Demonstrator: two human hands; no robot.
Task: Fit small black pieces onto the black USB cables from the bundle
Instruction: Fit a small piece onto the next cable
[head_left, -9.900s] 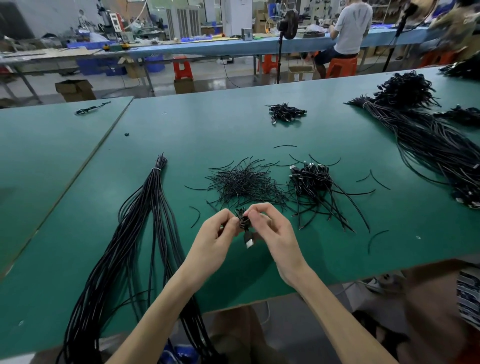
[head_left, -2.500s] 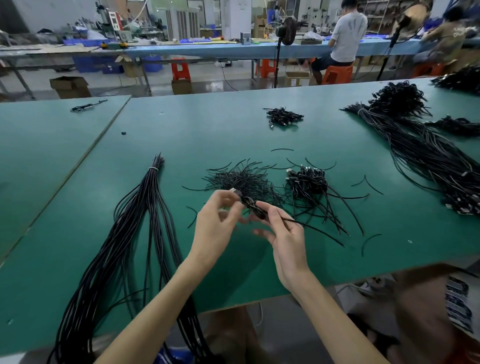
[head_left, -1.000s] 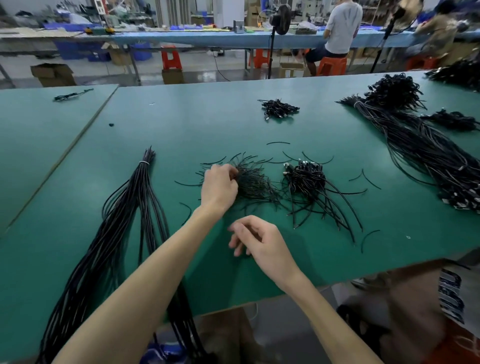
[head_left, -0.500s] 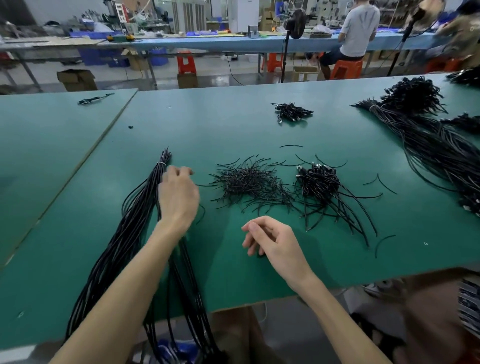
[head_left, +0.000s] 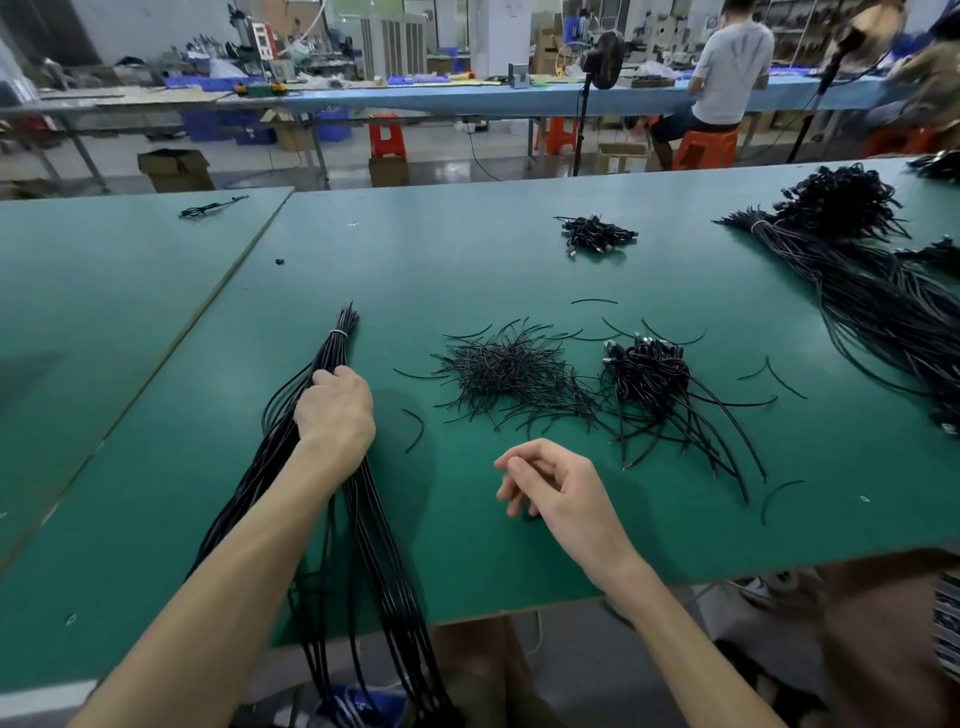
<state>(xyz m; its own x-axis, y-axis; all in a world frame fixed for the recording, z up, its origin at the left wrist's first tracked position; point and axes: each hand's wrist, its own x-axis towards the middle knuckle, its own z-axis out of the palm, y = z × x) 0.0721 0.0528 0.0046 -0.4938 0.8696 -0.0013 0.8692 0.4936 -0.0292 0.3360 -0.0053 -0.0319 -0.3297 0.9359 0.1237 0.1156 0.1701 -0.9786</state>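
Left hand (head_left: 335, 410): your fingers curl over the cable bundle (head_left: 387, 571) on the near side of its white tie (head_left: 338, 333) and grip the top strands. The thumb is hidden, so I cannot tell how many strands you have. This is probably the place to single out one cable, since the tie holds the ends together there.

Right hand (head_left: 553, 488): loosely curled, with nothing visible in it, low over the green table (head_left: 467, 260) near the front edge. I judge it is free to receive the cable.

The bundle runs from left of centre toward you and off the near edge. To its right lies the pile of thin black strips (head_left: 511, 374). Further right is the heap of coiled cables (head_left: 649, 374), well apart from your left hand.
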